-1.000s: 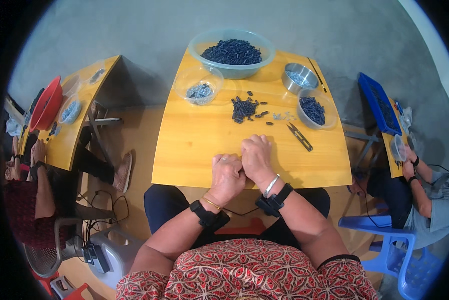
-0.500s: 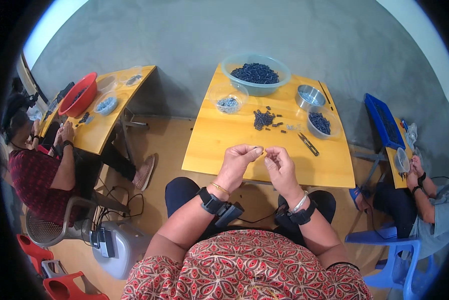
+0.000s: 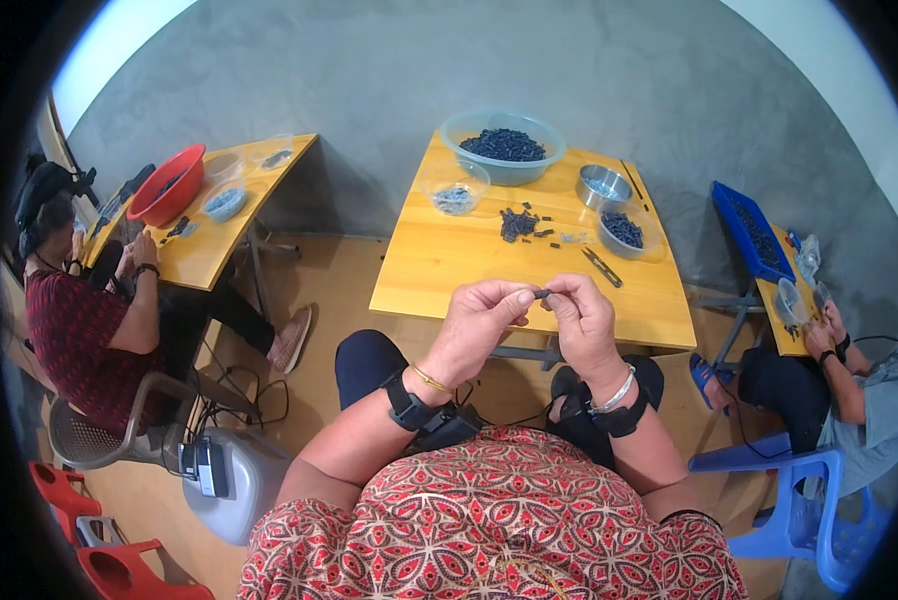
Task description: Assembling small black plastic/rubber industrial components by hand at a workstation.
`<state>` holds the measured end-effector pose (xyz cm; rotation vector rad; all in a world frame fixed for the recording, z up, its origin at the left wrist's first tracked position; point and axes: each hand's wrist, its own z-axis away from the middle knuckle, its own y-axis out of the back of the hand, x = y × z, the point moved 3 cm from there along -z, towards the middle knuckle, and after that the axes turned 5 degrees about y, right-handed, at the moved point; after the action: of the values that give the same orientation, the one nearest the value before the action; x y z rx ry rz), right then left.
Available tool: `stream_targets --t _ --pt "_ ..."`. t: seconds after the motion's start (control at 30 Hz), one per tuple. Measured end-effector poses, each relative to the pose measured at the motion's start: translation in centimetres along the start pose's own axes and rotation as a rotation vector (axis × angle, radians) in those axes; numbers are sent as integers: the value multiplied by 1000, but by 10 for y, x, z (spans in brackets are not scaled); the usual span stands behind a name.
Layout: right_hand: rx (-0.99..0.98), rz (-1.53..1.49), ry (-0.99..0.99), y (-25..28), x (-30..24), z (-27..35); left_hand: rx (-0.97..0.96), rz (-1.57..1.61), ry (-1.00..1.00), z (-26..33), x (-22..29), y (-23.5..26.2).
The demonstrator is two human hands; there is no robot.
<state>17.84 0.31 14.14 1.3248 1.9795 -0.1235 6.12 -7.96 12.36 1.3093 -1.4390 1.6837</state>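
While a patterned top (image 3: pixel 499 520) fills the nearest part of my view, 2 bare hands meet beyond it. The left hand (image 3: pixel 484 312) and the right hand (image 3: pixel 584 318) both pinch 1 small dark piece (image 3: pixel 542 294) between thumb and fingers (image 3: pixel 499 290), and I see it against the bench (image 3: pixel 439 270), just inside the near edge. As I judge it, a weak pinch on something so little could let it pop free and drop past that edge to the floor (image 3: pixel 334 268). Skin covers its ends, so I cannot tell whether anything is fitted into them; the lower fingers curl partly out of sight.

Farther on, dark snips (image 3: pixel 603 268) lie slantwise near a clear tub (image 3: pixel 656 238) of dark pieces; a careless reach might catch their points. To their left sit pale bits (image 3: pixel 573 238), too tiny to make out, then a loose pile (image 3: pixel 517 226), which a brushing wrist could scatter. Beyond stand a steel bowl (image 3: pixel 582 192) and, across the bench, a second clear tub (image 3: pixel 481 178), both holding pale stuff. Farthest is a wide pale-blue bowl (image 3: pixel 504 175), heaped dark, its depth hidden.

Of 2 co-workers beside us, the right co-worker (image 3: pixel 877 398) is cut off by the dark rim of my view.
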Motion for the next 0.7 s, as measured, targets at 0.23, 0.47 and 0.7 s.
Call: stream_targets --t 0.23,0.47,0.7 --pt "-62 20 91 3 -19 -7 -2 -123 -99 9 7 1" --pt "-123 -22 94 4 -23 -14 -24 -61 -71 9 11 0" --pt "-139 -26 120 2 -21 -21 -75 76 63 2 12 4"
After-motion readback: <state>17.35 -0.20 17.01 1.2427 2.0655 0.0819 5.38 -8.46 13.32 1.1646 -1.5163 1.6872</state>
